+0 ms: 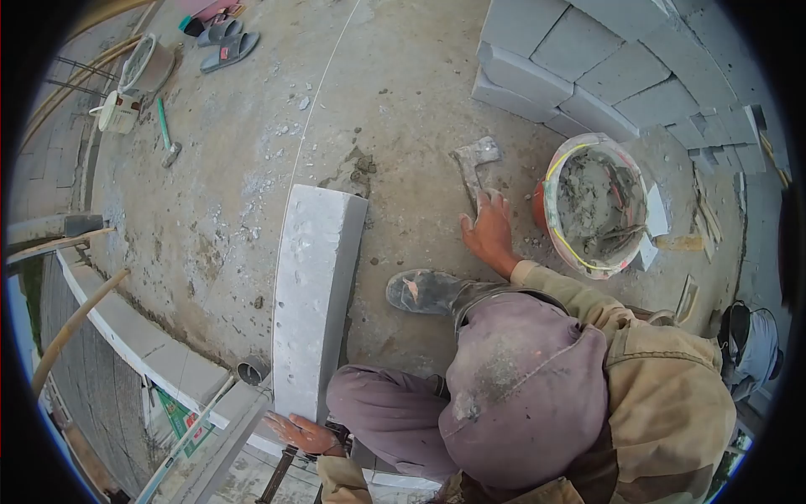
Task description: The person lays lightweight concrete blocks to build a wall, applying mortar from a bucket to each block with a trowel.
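A long pale block (312, 277) lies on the concrete floor in front of me, its left edge along a taut string. My left hand (304, 433) rests at the near end of this block, fingers stretched out. My right hand (489, 232) is reached forward over the floor, thumb and fingers apart. Right at its fingertips is the thin handle of a mortar-caked hand tool (478, 154) with a broad, flat head. To the right stands a bucket (550, 220) of wet grey mortar (592, 197). My boot (420, 291) is planted between the block and the bucket.
Stacked pale blocks (604, 63) stand at the upper right. At the upper left are a green-handled hammer (165, 134), sandals (228, 49), a white container (117, 113) and a bucket (149, 67). A pipe end (252, 369) and low block edging (159, 349) lie left of the block.
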The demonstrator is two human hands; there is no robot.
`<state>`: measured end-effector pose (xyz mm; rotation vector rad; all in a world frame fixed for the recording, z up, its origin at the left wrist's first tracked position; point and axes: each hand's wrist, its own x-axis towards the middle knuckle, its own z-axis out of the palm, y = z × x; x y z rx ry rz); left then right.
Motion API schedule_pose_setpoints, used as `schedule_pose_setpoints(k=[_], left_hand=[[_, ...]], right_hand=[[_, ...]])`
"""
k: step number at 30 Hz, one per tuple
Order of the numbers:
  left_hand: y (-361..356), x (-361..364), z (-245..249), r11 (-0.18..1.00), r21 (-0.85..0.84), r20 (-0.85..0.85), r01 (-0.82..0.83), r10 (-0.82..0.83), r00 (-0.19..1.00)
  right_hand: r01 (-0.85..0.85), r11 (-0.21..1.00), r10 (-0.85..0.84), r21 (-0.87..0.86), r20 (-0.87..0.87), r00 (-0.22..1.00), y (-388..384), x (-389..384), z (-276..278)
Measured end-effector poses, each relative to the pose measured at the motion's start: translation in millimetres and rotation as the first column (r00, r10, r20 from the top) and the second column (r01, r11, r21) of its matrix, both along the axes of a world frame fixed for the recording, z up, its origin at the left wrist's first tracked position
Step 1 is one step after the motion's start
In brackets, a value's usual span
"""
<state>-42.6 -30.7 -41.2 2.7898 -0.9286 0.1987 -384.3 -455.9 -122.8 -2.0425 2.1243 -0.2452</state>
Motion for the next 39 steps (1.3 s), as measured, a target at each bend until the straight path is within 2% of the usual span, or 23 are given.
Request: schedule_pose_setpoints(k=[2, 5, 7, 8, 11, 12, 13, 14, 15, 17, 18, 20, 23, 25, 27, 29, 30, 32, 35, 36, 37, 38, 39], left_hand=[[0, 1, -4, 1.0, 0.0, -0.005, 0.025, -0.025, 1.0], [6, 4, -1, 0.998, -0.003, -0.021, 0.055, -0.055, 0.998], [14, 11, -2, 0.997, 0.036, -0.073, 0.063, -0.06, 0.996], [7, 5, 5, 0.992, 0.12, -0.145, -0.046, 0.063, 0.987], [-6, -25, 18, 0.959, 0.242, -0.024, -0.145, 0.155, 0.988], [-32, -44, 33, 0.981, 0.196, -0.063, -0.013, 0.026, 0.998], [-67, -59, 49, 0.977, 0.213, -0.06, -0.023, 0.036, 0.998], [-106, -72, 65, 0.954, 0.216, -0.14, 0.207, -0.179, 0.974], [-142, -79, 72, 0.885, 0.195, -0.219, 0.423, -0.381, 0.898], [-196, -60, 74, 0.709, 0.163, -0.246, 0.686, -0.644, 0.724], [-226, -51, 74, 0.712, 0.166, -0.251, 0.683, -0.639, 0.727], [-280, -35, 72, 0.569, 0.156, -0.291, 0.807, -0.754, 0.589], [-320, -19, 46, 0.507, 0.076, -0.332, 0.859, -0.799, 0.501], [-325, -16, 33, 0.486, 0.042, -0.375, 0.873, -0.802, 0.465], [-321, -19, 19, 0.496, 0.133, -0.312, 0.858, -0.801, 0.512], [-320, -22, 23, 0.468, 0.077, -0.342, 0.88, -0.817, 0.465], [-322, -22, 25, 0.485, 0.107, -0.336, 0.868, -0.804, 0.49], [-323, -17, 17, 0.494, 0.112, -0.326, 0.862, -0.802, 0.501], [-325, -21, 18, 0.473, 0.123, -0.241, 0.872, -0.838, 0.489], [-342, -35, 38, 0.503, 0.36, -0.384, 0.786, -0.688, 0.616], [-358, -49, 58, 0.46, 0.583, -0.46, 0.67, -0.493, 0.739], [-373, -62, 72, 0.402, 0.662, -0.472, 0.632, -0.432, 0.769], [-359, -55, 59, 0.414, 0.649, -0.466, 0.638, -0.446, 0.764]], right_hand=[[-0.176, 0.974, 0.116, 0.141, 0.356, 0.927, -8, 5, -2], [-0.263, 0.914, 0.098, 0.307, 0.464, 0.881, -36, 31, -3], [-0.281, 0.922, 0.1, 0.266, 0.537, 0.837, -56, 50, -5], [-0.31, 0.925, 0.128, 0.221, 0.586, 0.8, -63, 55, -7], [-0.302, 0.934, 0.128, 0.19, 0.613, 0.78, -82, 61, -5], [-0.307, 0.929, 0.12, 0.206, 0.618, 0.777, -84, 61, -3], [-0.274, 0.922, 0.051, 0.273, 0.616, 0.786, -87, 59, 0], [-0.245, 0.91, -0.013, 0.336, 0.611, 0.792, -88, 60, 0], [-0.26, 0.903, -0.006, 0.343, 0.614, 0.789, -89, 60, -4], [-0.266, 0.875, -0.019, 0.406, 0.576, 0.817, -89, 63, -12], [-0.269, 0.871, -0.018, 0.411, 0.574, 0.819, -88, 67, -15], [-0.305, 0.854, 0.004, 0.42, 0.582, 0.813, -88, 69, -16], [-0.307, 0.873, 0.005, 0.378, 0.624, 0.782, -97, 61, -10], [-0.241, 0.878, -0.079, 0.414, 0.622, 0.779, -110, 56, -5], [-0.104, 0.874, -0.217, 0.475, 0.573, 0.79, -104, 43, 3], [-0.153, 0.884, -0.155, 0.443, 0.585, 0.796, -91, 30, 17], [-0.095, 0.889, -0.182, 0.447, 0.536, 0.824, -79, 14, 20], [-0.157, 0.956, -0.02, 0.248, 0.59, 0.807, -43, -5, 14], [-0.136, 0.94, -0.06, 0.314, 0.544, 0.837, 14, -55, 22], [-0.12, 0.944, -0.067, 0.306, 0.535, 0.842, 30, -70, 35], [-0.114, 0.918, -0.1, 0.381, 0.498, 0.861, 44, -86, 52], [-0.108, 0.888, -0.125, 0.447, 0.462, 0.878, 56, -100, 69], [-0.164, 0.85, -0.127, 0.5, 0.498, 0.858, 67, -114, 85]])
